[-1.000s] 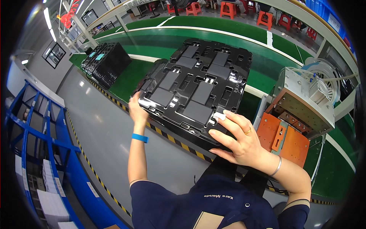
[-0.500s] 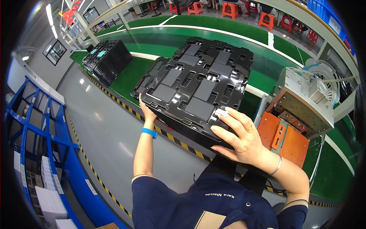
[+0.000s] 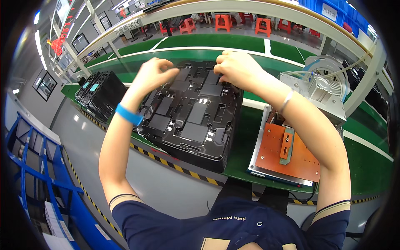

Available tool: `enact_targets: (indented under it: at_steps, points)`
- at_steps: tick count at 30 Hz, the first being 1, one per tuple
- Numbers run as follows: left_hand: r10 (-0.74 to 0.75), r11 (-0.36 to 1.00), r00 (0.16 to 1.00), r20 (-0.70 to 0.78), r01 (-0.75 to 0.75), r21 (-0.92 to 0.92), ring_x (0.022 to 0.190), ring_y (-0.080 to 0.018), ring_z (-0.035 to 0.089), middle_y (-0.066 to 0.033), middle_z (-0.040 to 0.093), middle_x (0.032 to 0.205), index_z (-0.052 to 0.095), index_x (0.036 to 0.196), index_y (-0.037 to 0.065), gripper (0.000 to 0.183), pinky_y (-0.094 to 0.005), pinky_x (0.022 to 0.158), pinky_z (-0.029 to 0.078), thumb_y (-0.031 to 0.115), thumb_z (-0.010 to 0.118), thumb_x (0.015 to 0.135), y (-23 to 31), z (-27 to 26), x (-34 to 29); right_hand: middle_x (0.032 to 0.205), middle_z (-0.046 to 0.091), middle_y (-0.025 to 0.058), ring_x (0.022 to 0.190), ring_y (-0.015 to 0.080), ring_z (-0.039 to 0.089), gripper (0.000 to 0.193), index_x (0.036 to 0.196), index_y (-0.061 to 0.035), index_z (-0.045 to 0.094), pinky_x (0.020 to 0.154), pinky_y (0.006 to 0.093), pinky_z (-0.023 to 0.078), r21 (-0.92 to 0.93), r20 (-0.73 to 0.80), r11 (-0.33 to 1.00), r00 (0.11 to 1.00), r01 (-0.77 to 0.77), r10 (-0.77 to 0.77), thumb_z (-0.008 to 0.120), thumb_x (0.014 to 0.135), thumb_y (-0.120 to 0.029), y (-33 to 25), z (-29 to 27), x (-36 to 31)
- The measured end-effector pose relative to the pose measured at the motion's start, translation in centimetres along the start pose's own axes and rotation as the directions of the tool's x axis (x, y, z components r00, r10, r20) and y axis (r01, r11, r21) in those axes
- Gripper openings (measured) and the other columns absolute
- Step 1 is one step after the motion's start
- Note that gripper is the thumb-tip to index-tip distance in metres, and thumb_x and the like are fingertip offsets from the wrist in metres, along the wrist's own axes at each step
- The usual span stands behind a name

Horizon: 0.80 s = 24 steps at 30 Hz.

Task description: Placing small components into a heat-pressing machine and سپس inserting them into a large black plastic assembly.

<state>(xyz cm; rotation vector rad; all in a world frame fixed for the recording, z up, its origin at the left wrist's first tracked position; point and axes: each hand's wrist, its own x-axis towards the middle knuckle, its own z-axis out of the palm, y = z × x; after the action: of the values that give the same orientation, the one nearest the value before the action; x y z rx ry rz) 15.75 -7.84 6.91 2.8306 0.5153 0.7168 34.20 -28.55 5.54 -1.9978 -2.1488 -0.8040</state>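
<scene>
A black plastic tray (image 3: pixel 183 109) with moulded pockets lies on top of a stack on the green bench. Flat dark-grey rectangular parts (image 3: pixel 195 132) with small white ends fill several of its pockets. My left hand (image 3: pixel 155 76), a blue band on its wrist, is over the tray's far left portion. Its thumb and forefinger are apart, and nothing shows between them. At the far right corner, my right hand (image 3: pixel 236 68) has its fingers curled down near a dark part (image 3: pixel 211 79). Its fingertips partly hide what they touch.
An orange plate fixture (image 3: pixel 273 152) with a metal press unit stands right of the stack. Another stack of black trays (image 3: pixel 102 93) is at the left. A white frame rail (image 3: pixel 175 21) crosses beyond the bench. Blue shelving (image 3: pixel 37 183) stands at lower left.
Both hands have left the tray's near and left edges and now reach over its far part. The upper tray, earlier offset from trays beneath, appears lined up with the stack. The view has shifted.
</scene>
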Motion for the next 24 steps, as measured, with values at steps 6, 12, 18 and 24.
enact_targets:
  at_steps: [6,12,18,24]
  points:
    - [-0.315,0.930,0.916,0.251,0.244,0.277,0.087,-0.0328,0.068,-0.0210,0.069,0.091,0.071,0.089,-0.001,0.049,-0.0393,0.077,0.054,0.043,0.070,0.068,0.6,3.9,4.5,0.082,0.066,0.0066,0.090,0.0233,0.065,0.006,0.075,-0.0068,0.066,0.072,0.0335,0.056,-0.172,0.117,0.963,0.975,0.207,-0.189,0.061,0.075,-0.011,-1.0,0.8,2.8]
    - [-0.506,0.863,0.796,0.333,0.472,0.180,0.076,-0.0264,0.065,-0.0163,0.067,0.081,0.068,0.084,-0.006,0.052,-0.0346,0.063,0.055,0.044,0.072,0.069,1.0,4.0,6.7,0.083,0.067,0.0076,0.090,0.0226,0.065,0.007,0.076,-0.0062,0.065,0.072,0.0330,0.056,-0.197,0.130,0.943,0.960,0.270,-0.248,0.062,0.077,-0.012,-0.6,1.2,2.5]
    - [-0.299,0.951,0.911,0.284,0.309,0.009,0.044,-0.0072,0.039,0.0032,0.050,0.053,0.069,0.072,0.007,0.022,-0.0273,0.041,0.027,0.027,0.074,0.078,0.5,3.4,6.2,0.082,0.065,0.0064,0.082,0.0214,0.067,0.007,0.076,-0.0069,0.063,0.065,0.0326,0.055,-0.182,-0.112,0.968,0.975,0.170,-0.192,0.060,0.077,-0.013,0.1,2.6,0.8]
    - [-0.152,0.699,0.812,0.564,0.491,-0.519,0.054,-0.0001,0.051,0.0064,0.057,0.064,0.066,0.081,0.010,0.024,-0.0155,0.043,0.038,0.032,0.070,0.087,7.4,3.5,4.7,0.100,0.067,0.0082,0.082,0.0225,0.067,0.023,0.097,-0.0046,0.063,0.068,0.0317,0.055,-0.038,-0.491,0.999,0.870,0.028,-0.043,0.060,0.075,-0.007,-0.7,-3.6,-7.2]
